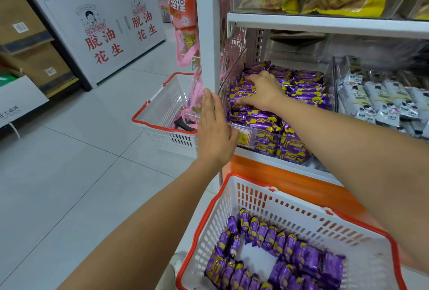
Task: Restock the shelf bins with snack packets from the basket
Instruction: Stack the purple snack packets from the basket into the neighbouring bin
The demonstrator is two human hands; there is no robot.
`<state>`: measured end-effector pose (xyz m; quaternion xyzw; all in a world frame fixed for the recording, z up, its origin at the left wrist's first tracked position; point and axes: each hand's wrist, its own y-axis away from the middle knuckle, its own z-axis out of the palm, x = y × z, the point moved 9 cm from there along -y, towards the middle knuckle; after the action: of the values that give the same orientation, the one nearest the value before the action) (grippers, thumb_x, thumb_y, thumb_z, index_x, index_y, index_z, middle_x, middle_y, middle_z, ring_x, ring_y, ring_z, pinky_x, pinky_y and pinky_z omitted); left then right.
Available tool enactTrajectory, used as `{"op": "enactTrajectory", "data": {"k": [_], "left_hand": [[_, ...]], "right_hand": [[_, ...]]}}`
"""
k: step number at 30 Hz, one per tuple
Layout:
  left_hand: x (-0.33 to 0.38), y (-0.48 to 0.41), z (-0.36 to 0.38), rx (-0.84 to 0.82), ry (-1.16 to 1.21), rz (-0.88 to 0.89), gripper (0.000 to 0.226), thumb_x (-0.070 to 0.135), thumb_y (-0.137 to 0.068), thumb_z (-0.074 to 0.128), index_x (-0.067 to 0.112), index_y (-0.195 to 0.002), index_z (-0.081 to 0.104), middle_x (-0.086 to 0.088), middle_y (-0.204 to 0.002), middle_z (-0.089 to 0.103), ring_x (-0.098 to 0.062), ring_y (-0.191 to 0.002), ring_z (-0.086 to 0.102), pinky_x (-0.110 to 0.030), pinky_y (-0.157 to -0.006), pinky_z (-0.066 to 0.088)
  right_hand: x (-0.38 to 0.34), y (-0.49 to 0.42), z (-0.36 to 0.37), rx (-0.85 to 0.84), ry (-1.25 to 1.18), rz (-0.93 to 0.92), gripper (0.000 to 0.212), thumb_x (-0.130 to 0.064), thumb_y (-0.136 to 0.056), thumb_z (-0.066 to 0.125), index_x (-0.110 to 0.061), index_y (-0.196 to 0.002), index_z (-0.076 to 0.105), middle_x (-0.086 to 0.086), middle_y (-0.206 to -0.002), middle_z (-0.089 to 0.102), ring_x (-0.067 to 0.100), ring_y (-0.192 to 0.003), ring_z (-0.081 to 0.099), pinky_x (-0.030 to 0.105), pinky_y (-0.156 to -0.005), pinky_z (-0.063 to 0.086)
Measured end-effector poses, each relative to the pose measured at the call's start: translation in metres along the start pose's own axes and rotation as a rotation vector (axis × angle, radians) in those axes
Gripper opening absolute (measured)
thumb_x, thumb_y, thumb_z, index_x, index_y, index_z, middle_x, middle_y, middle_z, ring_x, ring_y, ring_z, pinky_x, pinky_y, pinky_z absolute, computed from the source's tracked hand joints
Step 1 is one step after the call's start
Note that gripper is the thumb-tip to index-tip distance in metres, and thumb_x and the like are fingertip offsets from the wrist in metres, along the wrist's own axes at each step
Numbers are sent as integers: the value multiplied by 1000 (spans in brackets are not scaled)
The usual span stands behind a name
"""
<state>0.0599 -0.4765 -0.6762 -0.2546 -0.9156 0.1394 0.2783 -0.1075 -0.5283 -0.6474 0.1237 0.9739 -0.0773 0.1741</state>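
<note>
pressing purple packets (306,90) in bin (232,73) — right grip (260,90) splayed flat; left grip (213,131) flat, unclenched — sign (92,22) "脱油花生"

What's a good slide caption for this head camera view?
Right hand rests on purple snack packets in the clear shelf bin; left hand flat at its corner.

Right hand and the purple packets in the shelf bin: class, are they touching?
Touching. The head view shows the right hand resting on the purple packets, no gap visible.
</note>
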Motion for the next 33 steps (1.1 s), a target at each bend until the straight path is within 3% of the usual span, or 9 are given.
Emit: {"op": "enactTrajectory", "data": {"k": [6,10,13,17,21,23,27,31,33], "left_hand": [[9,18,-13,-147,-66,-94,77,30,-97,50,9,-155,2,-12,-162,-8,-26,-150,-5,-36,-120,8],[23,49,-23,-175,-63,-74,61,27,-91,53,5,-146,33,-20,-147,37,-35,-136,33,-45,-113,28],[27,85,-5,-293,-84,-56,42,28,-92,48,5,-127,54,-18,-121,58,-37,-115,52,-46,-102,39],[19,148,47,-616,-143,-119,30,26,-95,48,15,-118,63,-11,-119,66,-31,-109,59,-36,-89,46],[9,214,107,-896,-130,-156,28,20,-95,46,6,-107,67,-16,-113,67,-32,-105,61,-32,-83,47],[0,242,133,-971,-130,-208,28,21,-94,47,5,-108,65,-19,-114,65,-33,-106,60,-33,-83,46],[-14,286,182,-1077,-170,-240,31,22,-95,48,5,-118,60,-17,-121,62,-33,-112,57,-35,-88,47],[-27,318,229,-1181,-201,-247,32,22,-94,46,9,-121,57,-16,-124,60,-36,-116,55,-40,-92,46],[-31,328,248,-1214,-200,-238,33,24,-94,49,8,-122,54,-16,-124,58,-36,-116,54,-42,-91,47]], "right_hand": [[-5,58,-46,218,-180,-119,42,-34,-92,63,-15,-129,58,8,-120,55,24,-108,55,37,-91,46],[-17,132,-63,378,-327,-250,15,-21,-93,59,-16,-103,69,-3,-90,57,11,-76,55,33,-73,48],[-13,185,-41,338,-346,-271,13,-19,-93,56,-16,-89,68,-2,-83,62,13,-71,53,34,-64,45],[28,240,23,134,-333,-146,17,-19,-95,54,-14,-89,69,-1,-84,69,16,-73,60,35,-63,48],[109,292,120,-232,-261,181,16,-20,-96,55,-14,-106,67,2,-103,68,19,-84,62,32,-73,49],[144,319,164,-417,-220,316,18,-21,-96,54,-14,-109,65,7,-105,67,22,-82,61,32,-76,48],[182,363,234,-737,-185,457,23,-21,-96,51,-13,-74,50,7,-74,50,22,-76,49,32,-64,34],[200,392,289,-873,-218,542,22,-18,-93,52,-13,-72,52,14,-79,58,24,-83,55,28,-65,34],[204,399,308,-877,-236,573,9,-18,-92,53,-11,-96,58,14,-102,61,26,-98,56,30,-74,39]]}}
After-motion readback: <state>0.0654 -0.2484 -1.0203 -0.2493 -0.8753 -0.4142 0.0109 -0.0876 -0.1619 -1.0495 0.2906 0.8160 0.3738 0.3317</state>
